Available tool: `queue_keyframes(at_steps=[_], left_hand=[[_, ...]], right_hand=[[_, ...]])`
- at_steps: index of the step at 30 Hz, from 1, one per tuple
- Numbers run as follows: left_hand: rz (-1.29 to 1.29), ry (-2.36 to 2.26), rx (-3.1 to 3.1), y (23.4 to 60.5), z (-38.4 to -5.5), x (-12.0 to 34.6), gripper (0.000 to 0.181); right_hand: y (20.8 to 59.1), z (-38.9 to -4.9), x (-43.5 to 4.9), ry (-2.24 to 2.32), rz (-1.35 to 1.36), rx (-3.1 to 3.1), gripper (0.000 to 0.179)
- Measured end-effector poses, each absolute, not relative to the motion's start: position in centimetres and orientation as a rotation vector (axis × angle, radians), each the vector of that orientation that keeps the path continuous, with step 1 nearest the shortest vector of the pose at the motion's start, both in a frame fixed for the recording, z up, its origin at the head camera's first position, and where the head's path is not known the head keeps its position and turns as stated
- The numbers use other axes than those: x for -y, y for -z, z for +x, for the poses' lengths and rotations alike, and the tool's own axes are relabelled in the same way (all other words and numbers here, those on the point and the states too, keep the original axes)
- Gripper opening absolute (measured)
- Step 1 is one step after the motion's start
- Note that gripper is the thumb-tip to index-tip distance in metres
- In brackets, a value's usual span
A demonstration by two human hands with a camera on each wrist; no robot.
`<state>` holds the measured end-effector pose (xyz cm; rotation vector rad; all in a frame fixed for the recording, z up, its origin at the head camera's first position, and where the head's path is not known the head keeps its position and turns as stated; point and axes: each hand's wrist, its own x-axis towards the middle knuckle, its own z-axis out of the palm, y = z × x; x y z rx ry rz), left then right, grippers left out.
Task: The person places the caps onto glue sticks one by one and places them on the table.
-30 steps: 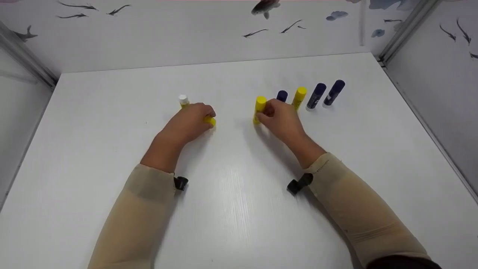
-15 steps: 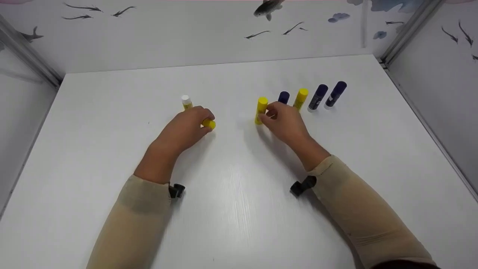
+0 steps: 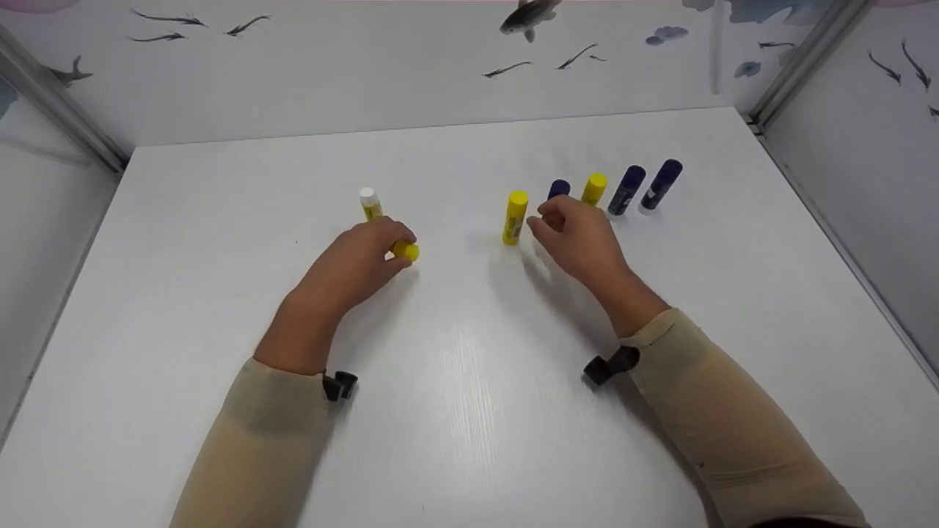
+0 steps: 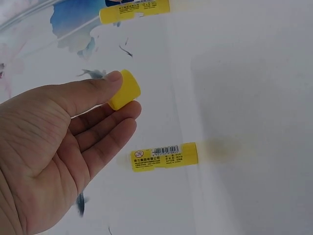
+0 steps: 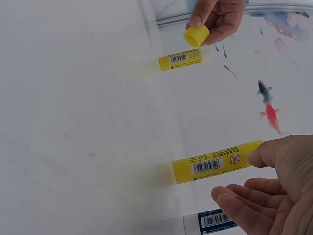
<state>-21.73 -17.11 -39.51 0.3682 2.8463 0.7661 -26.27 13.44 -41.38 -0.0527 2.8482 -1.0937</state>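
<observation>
My left hand (image 3: 348,268) pinches a yellow glue stick cap (image 4: 125,90) between thumb and fingers. Just behind that hand stands the uncapped yellow glue stick (image 3: 372,209), its white top showing; the left wrist view shows its printed label, with the cap apart from it. A capped yellow glue stick (image 3: 516,218) stands upright near the table's middle. To its right is my right hand (image 3: 583,242), fingers loosely bent and holding nothing, with a small gap to the stick in the head view. In the right wrist view, its thumb overlaps that stick's upper end.
Beyond my right hand, a dark blue glue stick (image 3: 559,188) and a yellow one (image 3: 595,189) are partly hidden. Two more dark blue glue sticks, one nearer (image 3: 627,191) and one at the end (image 3: 662,185), stand farther right. A fish-patterned wall panel (image 3: 411,73) borders the table's back.
My right hand has left the capped yellow glue stick and shifted right, leaving it standing. My left hand has drawn slightly back toward me with the cap, showing more of the uncapped stick.
</observation>
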Motion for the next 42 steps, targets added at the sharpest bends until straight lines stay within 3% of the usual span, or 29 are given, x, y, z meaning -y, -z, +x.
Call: queue_keyframes(at_steps=[9, 24, 42], left_hand=[[0.406, -0.819, -2.864, 39.0, -21.3, 17.9, 0.029], [0.404, -0.819, -2.887, 37.8, -20.6, 18.3, 0.029], [0.34, -0.837, -2.932, 37.0, -20.2, 19.2, 0.028]], right_hand=[[39.5, -25.0, -13.1, 1.199, -0.066, -2.852, 0.023], [39.3, -23.1, -10.9, 1.331, -0.324, -2.766, 0.014], [40.4, -25.9, -4.5, 1.392, -0.458, -2.652, 0.036]])
